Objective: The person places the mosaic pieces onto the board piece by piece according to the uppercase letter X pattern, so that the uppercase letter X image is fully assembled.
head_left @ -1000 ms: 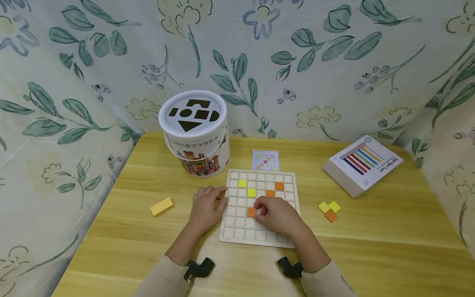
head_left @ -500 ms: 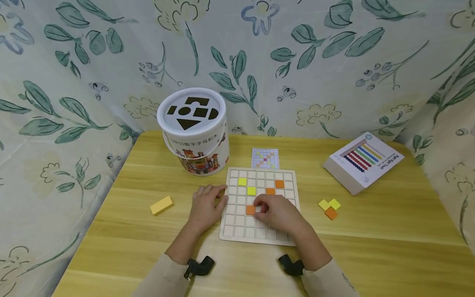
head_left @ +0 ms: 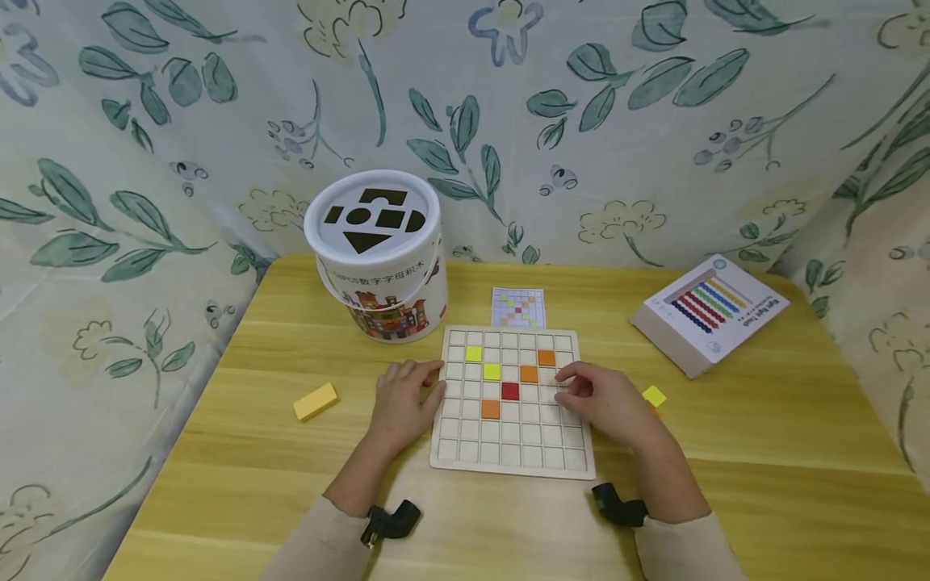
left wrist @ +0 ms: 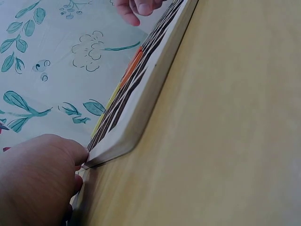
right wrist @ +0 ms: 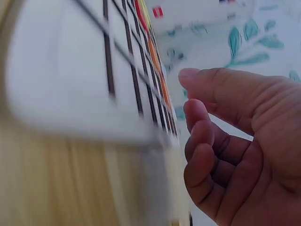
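Here, at the far left, a yellow block [head_left: 316, 402] is lying alone on the table [head_left: 218, 452], well apart from everything else, and behind it a white bucket [head_left: 374, 254] with shape cut-outs in its lid is standing near the back edge. The left hand [head_left: 404, 405] is resting with loosely spread fingers against the left rim of the grid board [head_left: 508, 464], apparently steadying it so the board is not sliding; the left wrist view is showing a fingertip touching the board's corner. On the board, two yellow tiles [head_left: 474, 353], three orange tiles [head_left: 490, 409] and one red tile [head_left: 510, 391] are sitting in their squares. A pattern card [head_left: 518, 307] is lying just behind the board, likely as a guide. The right hand [head_left: 606, 403] is hovering over the board's right edge, fingers loosely curled and holding nothing, and it is partly covering loose tiles [head_left: 654, 396] beside the board. Farther right, a flat box [head_left: 708, 323] is sitting clear of the work.
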`<state>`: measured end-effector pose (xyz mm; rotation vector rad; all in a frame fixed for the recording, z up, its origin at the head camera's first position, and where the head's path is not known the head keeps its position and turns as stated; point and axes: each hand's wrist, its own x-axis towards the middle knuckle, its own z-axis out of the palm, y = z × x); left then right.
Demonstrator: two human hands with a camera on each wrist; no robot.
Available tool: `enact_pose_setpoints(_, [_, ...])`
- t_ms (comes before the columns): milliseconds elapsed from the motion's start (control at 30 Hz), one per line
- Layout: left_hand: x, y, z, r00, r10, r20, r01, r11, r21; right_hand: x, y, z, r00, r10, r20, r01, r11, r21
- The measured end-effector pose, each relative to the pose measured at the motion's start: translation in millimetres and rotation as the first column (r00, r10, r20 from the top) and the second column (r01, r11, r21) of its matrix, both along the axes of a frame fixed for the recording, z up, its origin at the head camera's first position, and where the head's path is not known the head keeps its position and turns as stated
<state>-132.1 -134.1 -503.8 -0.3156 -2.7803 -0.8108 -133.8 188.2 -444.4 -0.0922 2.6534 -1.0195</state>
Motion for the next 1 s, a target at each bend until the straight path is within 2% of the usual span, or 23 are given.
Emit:
enact_pose_setpoints(167, [1.6,-0.8,3.9,1.000,-0.006,0.022,0.006,1.000,-0.007,2.0,41.5,-3.8,0.997,-0.072,0.003,0.071,0.995,0.066])
enact_pose_setpoints(367, [0.6,-2.5,8.0,1.000,-0.009,0.011,0.009,1.000,-0.003,4.9,79.9,-4.3,0.983,-0.165,0.076,0.152,0.977,0.146])
enact_pose_setpoints(433, [1.1,-2.2,7.6,1.000,-0.009,0.007,0.009,1.000,-0.004,6.5,87.5,-4.5,0.980,-0.174,0.094,0.157,0.974,0.165])
enact_pose_setpoints(733, [3.1,-0.1,5.8,1.000,-0.005,0.006,0.005,1.000,0.019,6.5,86.9,-4.4,0.988,-0.121,0.091,0.108,0.984,0.140])
enact_pose_setpoints(1000, [2.6,1.4,3.7,1.000,-0.002,0.012,0.002,1.000,0.030,4.7,91.8,-6.3,0.979,-0.161,0.123,0.140,0.977,0.163])
